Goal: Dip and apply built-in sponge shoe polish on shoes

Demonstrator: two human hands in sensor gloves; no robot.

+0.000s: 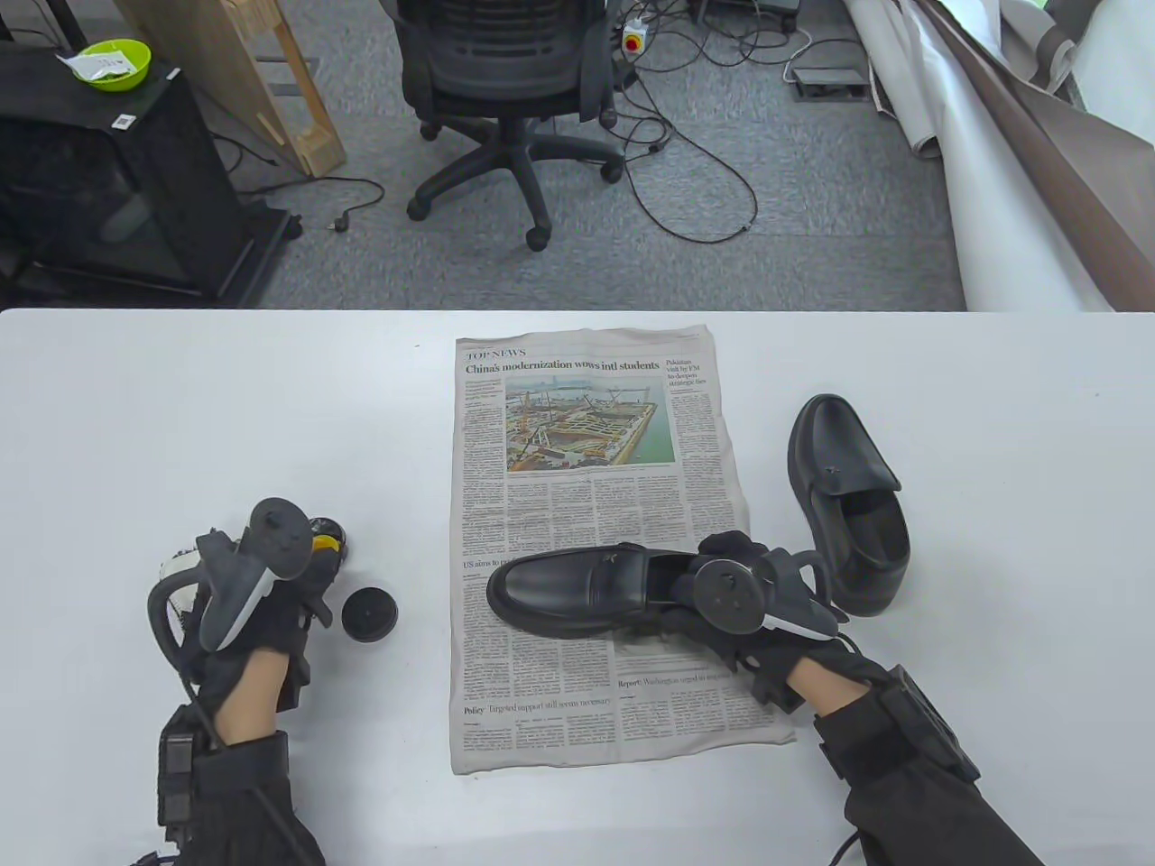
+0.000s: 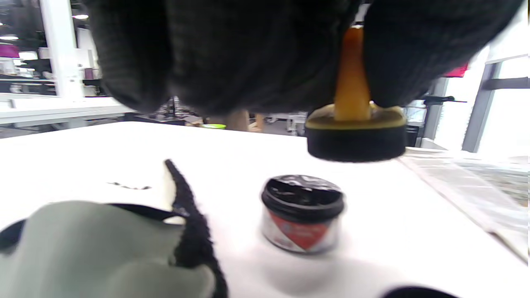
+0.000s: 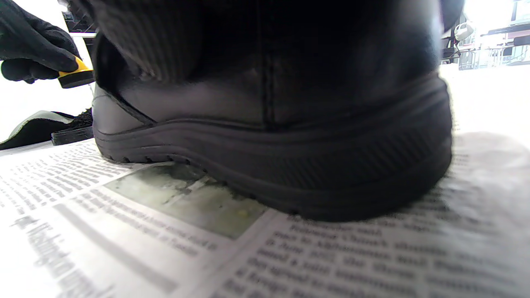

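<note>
A black loafer (image 1: 577, 586) lies on the newspaper (image 1: 595, 433), toe to the left. My right hand (image 1: 731, 577) grips its heel end; the right wrist view shows the heel (image 3: 273, 165) close up. My left hand (image 1: 271, 577) pinches a sponge applicator by its yellow handle (image 2: 352, 74), its black sponge (image 2: 356, 142) held in the air above the open polish jar (image 2: 302, 213). The jar's black lid (image 1: 369, 614) lies on the table right of my left hand. A second black loafer (image 1: 848, 501) lies on the table at the right.
The newspaper covers the table's middle. A grey and black object (image 2: 103, 248) lies at the left wrist view's lower left. Beyond the table's far edge stand an office chair (image 1: 505, 81) and a black cabinet (image 1: 108, 180).
</note>
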